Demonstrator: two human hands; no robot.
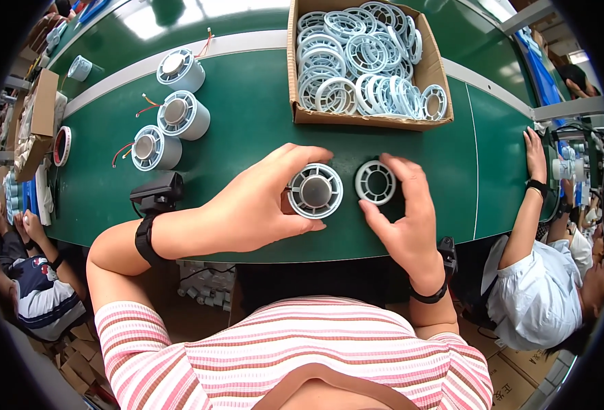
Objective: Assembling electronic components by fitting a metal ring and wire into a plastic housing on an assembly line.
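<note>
My left hand (264,195) is closed around a pale blue round housing (333,192), its spoked face turned up and a grey metal disc at its centre. Just to its right, my right hand (412,222) grips a pale blue spoked ring (362,183) between thumb and fingers. The ring has an open middle and is apart from the housing. At the left of the green table stand three similar cylindrical housings, a far one (187,74), a middle one (194,121) and a near one (169,153), with thin coloured wires trailing from them.
A cardboard box (370,120) full of spoked rings (367,55) stands beyond my hands. A roll of tape (62,146) and another carton (44,102) are at far left. Another person's hand (535,156) rests on the table at right. People sit on both sides.
</note>
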